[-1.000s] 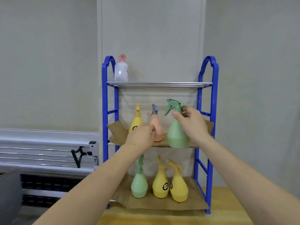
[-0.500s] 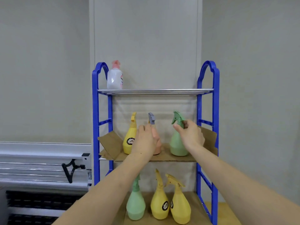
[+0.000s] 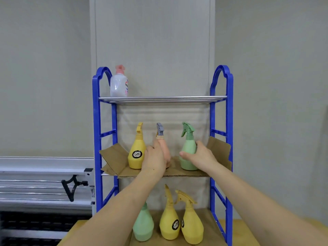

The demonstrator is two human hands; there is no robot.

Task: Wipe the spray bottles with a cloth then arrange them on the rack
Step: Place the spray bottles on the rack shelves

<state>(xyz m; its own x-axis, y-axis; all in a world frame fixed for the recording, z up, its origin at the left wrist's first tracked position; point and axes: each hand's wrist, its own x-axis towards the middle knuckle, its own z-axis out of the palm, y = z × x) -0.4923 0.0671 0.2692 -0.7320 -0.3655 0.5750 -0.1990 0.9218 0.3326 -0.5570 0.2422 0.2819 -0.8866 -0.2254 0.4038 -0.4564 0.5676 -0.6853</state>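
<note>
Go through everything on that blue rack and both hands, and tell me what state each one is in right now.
Green spray bottle on the middle shelf: upright, gripped by the right hand.
Peach spray bottle with grey trigger: upright, held by the left hand.
Yellow spray bottle on the middle shelf: upright, untouched.
White bottle with pink cap: upright on the top shelf.
Three spray bottles on the bottom shelf: upright.
Blue rack: standing.

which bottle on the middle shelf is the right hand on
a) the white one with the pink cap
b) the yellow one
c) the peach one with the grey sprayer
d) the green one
d: the right hand wraps around the body of the green spray bottle standing at the right of the middle shelf, while the left hand is at the peach bottle.
</note>
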